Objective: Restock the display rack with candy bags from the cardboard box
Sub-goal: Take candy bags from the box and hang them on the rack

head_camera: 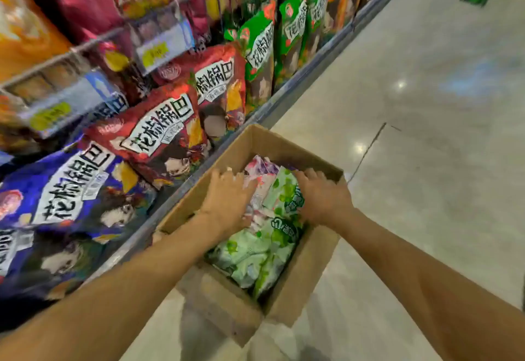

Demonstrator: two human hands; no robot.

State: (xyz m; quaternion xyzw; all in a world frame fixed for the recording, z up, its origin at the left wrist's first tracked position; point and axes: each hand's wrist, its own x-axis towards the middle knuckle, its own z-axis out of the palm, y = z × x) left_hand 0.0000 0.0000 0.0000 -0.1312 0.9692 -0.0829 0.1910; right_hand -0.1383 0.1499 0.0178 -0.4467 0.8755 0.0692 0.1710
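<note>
Early, I judge; box point(295, 269) looks full of bags point(255, 252); left hand point(227, 200) and right hand point(322, 200) curl fingers round some; none lifted toward rack point(287, 95) yet.

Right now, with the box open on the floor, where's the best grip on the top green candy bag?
Probably from above, through the open cardboard box: the green candy bag lies flat, packed among others. Pinch its long right edge, where the right hand sits.

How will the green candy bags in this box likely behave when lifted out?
Probably floppy: the green candy bags lie crumpled and overlapping in the cardboard box. Likely slippery, as the film looks glossy. Several may slide apart if grabbed together.
</note>
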